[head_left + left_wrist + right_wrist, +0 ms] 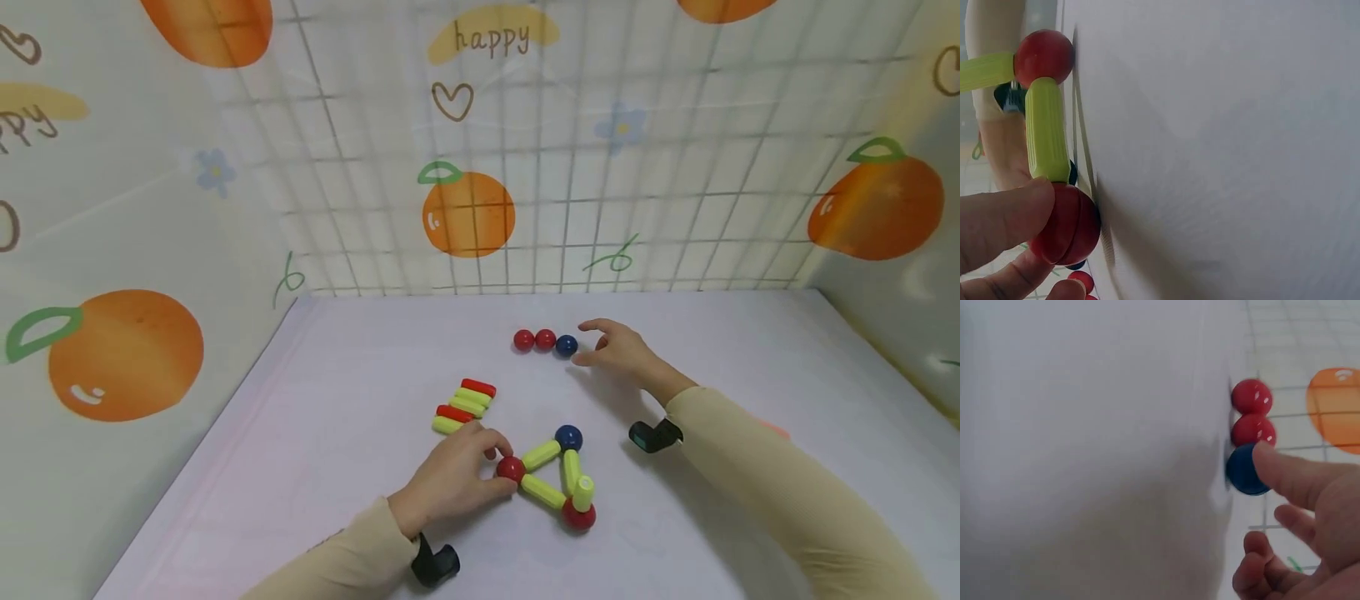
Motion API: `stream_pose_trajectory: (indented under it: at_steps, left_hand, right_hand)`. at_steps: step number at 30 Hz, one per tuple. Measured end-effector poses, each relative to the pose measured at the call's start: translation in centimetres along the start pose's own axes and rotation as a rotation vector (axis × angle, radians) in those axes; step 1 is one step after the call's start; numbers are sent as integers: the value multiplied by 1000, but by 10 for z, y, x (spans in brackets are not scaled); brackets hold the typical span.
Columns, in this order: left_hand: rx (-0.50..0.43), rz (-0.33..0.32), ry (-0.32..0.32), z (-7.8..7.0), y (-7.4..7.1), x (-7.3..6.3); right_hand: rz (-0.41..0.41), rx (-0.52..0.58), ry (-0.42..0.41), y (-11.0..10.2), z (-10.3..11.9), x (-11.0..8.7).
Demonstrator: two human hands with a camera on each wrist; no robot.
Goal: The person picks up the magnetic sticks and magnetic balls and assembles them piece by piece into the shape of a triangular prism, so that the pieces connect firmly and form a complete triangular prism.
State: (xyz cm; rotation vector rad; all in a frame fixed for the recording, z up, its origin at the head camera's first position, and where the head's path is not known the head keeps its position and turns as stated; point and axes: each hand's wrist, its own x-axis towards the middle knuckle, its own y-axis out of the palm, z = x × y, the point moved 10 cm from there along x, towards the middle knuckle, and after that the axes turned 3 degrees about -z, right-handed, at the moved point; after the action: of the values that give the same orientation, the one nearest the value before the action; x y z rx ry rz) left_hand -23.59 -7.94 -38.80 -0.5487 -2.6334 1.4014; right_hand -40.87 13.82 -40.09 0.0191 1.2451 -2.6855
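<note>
My left hand (456, 477) pinches a red ball (511, 469) between thumb and fingers, at the left corner of a flat triangle of yellow-green rods. A dark blue ball (568, 438) forms the far corner and another red ball (578, 513) the near right corner. One more yellow-green rod (583, 493) stands up from that near ball. Farther back, my right hand (621, 354) has its thumb and fingers spread beside a loose blue ball (1246, 469). In the right wrist view the thumb overlaps this ball; whether it touches cannot be told.
Two loose red balls (534, 340) sit in a row left of the loose blue ball. Several red and yellow-green rods (467, 402) lie side by side behind my left hand. A white printed curtain (480, 142) over a wire grid rises behind the white table (360, 358).
</note>
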Motion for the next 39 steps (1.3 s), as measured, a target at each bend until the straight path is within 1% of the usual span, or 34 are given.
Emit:
stream_pose_trajectory:
  at_steps: [4,9,13,17,24,28,31,35,39]
  left_hand:
    - [6,-5,12,0,0,-2]
    - [2,-16,32,0,-2,-4]
    - [-2,-9,28,-1,-1,-5]
    - [1,-3,15,-1,0,-6]
    - [6,-16,15,0,-1,-7]
    - [4,-22,22,-1,-1,-8]
    - [6,-25,20,-1,-2,-8]
    - [10,-18,13,-2,-1,-8]
    - [7,-14,22,-3,0,-7]
  right_hand:
    - [26,-9,-2,6,2,12]
    - [59,-11,8,13,0,23]
    - [74,10,19,15,-2,25]
    - [77,27,4,17,-2,26]
    - [74,22,-16,17,1,26]
    - [62,8,-24,4,3,17]
    - [61,23,-39,-7,8,3]
    - [61,55,-88,-21,19,-26]
    - [54,59,-163,-32,35,-63]
